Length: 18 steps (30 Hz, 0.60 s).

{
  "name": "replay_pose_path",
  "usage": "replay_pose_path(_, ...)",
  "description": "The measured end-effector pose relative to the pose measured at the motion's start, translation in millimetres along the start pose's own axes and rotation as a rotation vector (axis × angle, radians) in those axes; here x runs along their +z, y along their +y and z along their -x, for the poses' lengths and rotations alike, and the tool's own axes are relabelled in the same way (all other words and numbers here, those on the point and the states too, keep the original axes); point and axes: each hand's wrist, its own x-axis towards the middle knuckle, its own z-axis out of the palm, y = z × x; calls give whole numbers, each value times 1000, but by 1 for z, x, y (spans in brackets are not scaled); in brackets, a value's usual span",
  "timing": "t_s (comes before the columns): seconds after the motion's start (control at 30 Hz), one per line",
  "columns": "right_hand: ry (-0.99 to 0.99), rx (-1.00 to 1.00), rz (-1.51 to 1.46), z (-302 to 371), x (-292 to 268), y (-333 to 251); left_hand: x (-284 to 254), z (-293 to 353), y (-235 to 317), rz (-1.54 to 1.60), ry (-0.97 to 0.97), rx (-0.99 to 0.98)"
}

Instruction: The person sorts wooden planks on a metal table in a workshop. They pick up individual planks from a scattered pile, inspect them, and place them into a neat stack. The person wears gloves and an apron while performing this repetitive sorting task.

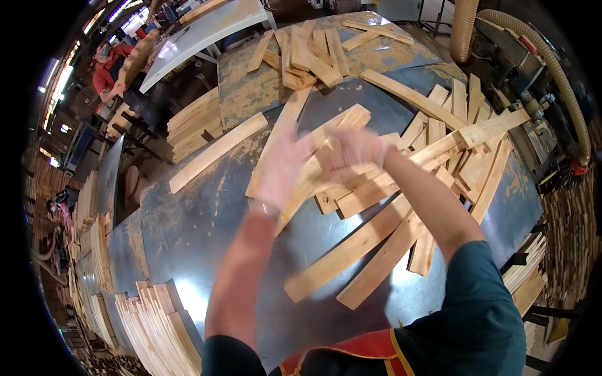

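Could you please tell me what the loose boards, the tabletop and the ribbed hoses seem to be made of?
The loose boards: wood, seemingly unfinished, pale with visible grain. The tabletop: probably dark sheet metal, smooth, given its bright glare. The ribbed hoses: perhaps flexible tan plastic, judging by their ridges and bends, though uncertain.

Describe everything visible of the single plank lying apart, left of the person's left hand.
The plank is a long, narrow strip of pale, unpainted-looking wood, apparently whole. It lies flat on the dark, dusty metal-looking tabletop, near its left edge, slanting from lower left to upper right. The left hand and the neighbouring board are both clear of it.
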Motion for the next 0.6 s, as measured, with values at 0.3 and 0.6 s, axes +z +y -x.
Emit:
replay_pose_path(0.3,-164,-417,440,111,113,-34,8,222,-113,-303,-161,-226)
replay_pose_path(0.6,297,-165,-414,197,177,-165,-24,344,-117,566,-102,-693)
